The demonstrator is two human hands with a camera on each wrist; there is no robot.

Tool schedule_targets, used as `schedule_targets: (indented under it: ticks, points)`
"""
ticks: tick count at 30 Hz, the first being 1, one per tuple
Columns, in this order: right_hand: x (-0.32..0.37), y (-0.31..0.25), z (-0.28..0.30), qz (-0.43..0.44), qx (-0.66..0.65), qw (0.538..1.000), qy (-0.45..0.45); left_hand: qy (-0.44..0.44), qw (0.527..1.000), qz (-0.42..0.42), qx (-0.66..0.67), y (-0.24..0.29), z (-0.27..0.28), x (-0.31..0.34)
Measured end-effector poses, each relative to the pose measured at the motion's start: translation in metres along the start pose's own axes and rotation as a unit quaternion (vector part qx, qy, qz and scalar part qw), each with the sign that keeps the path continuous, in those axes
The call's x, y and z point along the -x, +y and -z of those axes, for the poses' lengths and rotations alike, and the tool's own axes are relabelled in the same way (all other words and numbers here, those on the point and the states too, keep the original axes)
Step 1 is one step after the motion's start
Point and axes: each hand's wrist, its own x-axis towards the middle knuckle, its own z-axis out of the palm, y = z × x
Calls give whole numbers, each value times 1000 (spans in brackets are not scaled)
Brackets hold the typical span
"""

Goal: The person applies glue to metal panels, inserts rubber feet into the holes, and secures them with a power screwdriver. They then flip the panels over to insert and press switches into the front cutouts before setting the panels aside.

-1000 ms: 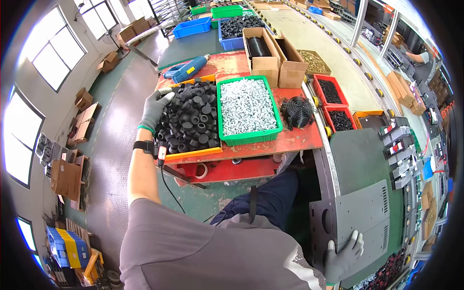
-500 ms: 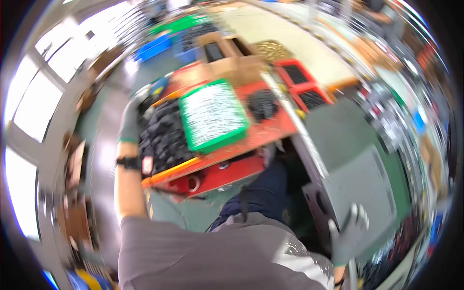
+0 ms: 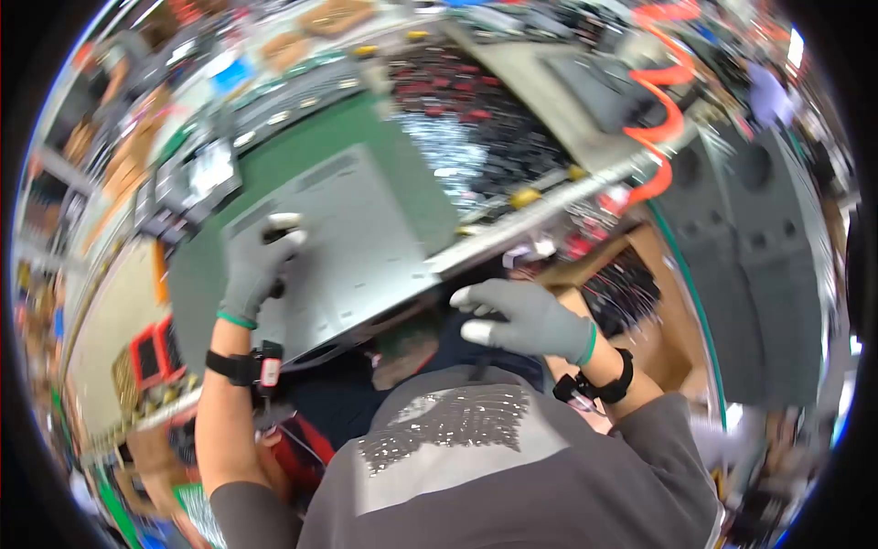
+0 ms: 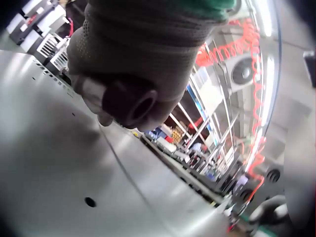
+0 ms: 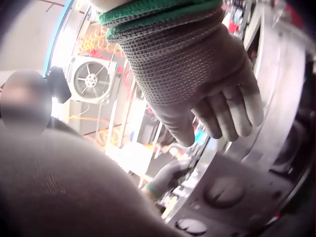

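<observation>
My left hand (image 3: pixel 256 274), in a grey glove with white fingertips, is over the grey sheet-metal panel (image 3: pixel 357 247). It grips black rubber caps; one cap (image 4: pixel 131 101) with a round hole shows between the curled fingers in the left wrist view, and dark pieces peek out by the fingertips in the head view. The panel lies flat, with a slotted strip along its far edge. My gloved right hand (image 3: pixel 530 316) hovers in front of my body, right of the panel's near corner. Its fingers (image 5: pixel 229 116) hang loosely extended with nothing held.
Under the panel is a green work surface (image 3: pixel 402 156). Beyond it lie heaped black and red parts (image 3: pixel 476 119). An orange coiled hose (image 3: pixel 663 119) hangs at the right, near large dark grey panels (image 3: pixel 759 265). A cardboard box (image 3: pixel 672 320) with dark parts stands beside my right arm.
The view has swung right, from the red table with the bins to the bench. My left hand has come from the bin of black caps to the panel; my right hand has lifted off the panel.
</observation>
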Motion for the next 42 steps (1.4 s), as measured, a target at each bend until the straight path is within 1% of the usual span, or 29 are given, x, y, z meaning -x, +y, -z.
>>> schedule_targets:
  ticks: [1,2,4,7,8,9,10,11,12,13,14,16,17,18,19,20,21,23,24,26,27,28,30,34,36,37,40,41,42]
  points:
    - [21,10,13,-73,-16,995,62,9,989,-82,-121,-13,-13,-17]
    - [42,28,25,-146,-60,979,127,-11,989,-96,-110,3,-31,-17]
    - [73,67,49,-218,85,941,244,34,933,-72,-351,37,-35,-7]
    - [86,126,68,-292,112,877,366,54,903,-129,-406,32,-32,-6]
    - [85,154,66,-297,147,850,408,56,903,-118,-410,18,-28,-8]
    - [83,167,66,-289,146,859,396,64,903,-146,-399,-3,-25,-13]
    - [76,177,64,-272,62,876,393,79,902,-166,-392,-17,-14,-13]
    - [60,183,62,-248,-26,892,377,30,936,-134,-324,-8,-10,-7]
    - [46,187,54,-236,-73,872,423,12,962,-148,-227,-29,-6,-6]
    - [37,187,56,-273,10,866,419,63,909,-191,-366,-27,-1,4]
    - [36,228,50,-186,-79,865,459,57,931,-143,-332,-24,3,13]
    - [42,258,54,-180,-34,869,460,67,945,-42,-319,-30,13,26]
    - [42,226,56,-178,-34,880,439,74,947,-30,-311,-30,16,33]
    - [51,233,60,-195,-44,879,434,77,950,-23,-300,-31,21,39]
    - [53,219,66,-204,16,873,443,87,949,-14,-304,-35,27,44]
    - [57,210,74,-197,20,865,461,92,954,-26,-284,-40,31,51]
    - [55,172,81,-153,66,863,478,91,960,-39,-263,-43,33,58]
    - [55,125,98,-37,-5,883,468,94,967,-26,-237,-47,34,71]
    - [62,124,114,-51,5,902,428,101,973,-21,-207,-48,34,75]
    - [44,82,114,21,-57,909,413,121,977,-19,-173,-55,29,81]
    - [32,68,111,43,-109,917,381,143,980,-18,-137,-58,27,85]
    - [23,74,112,52,-231,925,298,143,980,-18,-136,-59,24,87]
    - [-19,43,87,50,-431,868,240,211,969,-39,-122,-60,15,93]
    - [-95,6,51,-64,-574,803,146,300,927,-40,-220,-54,5,104]
    - [-118,8,42,-115,-591,798,7,194,970,36,-142,-50,6,105]
    - [-133,16,36,-143,-569,810,-9,215,968,20,-127,-43,4,103]
    - [-152,-7,22,-197,-374,906,25,285,957,28,-47,-59,0,90]
    - [-160,-9,23,-198,-372,906,23,338,921,-4,-193,-51,7,88]
    - [-169,-9,22,-165,-306,937,42,338,922,-2,-191,-48,11,84]
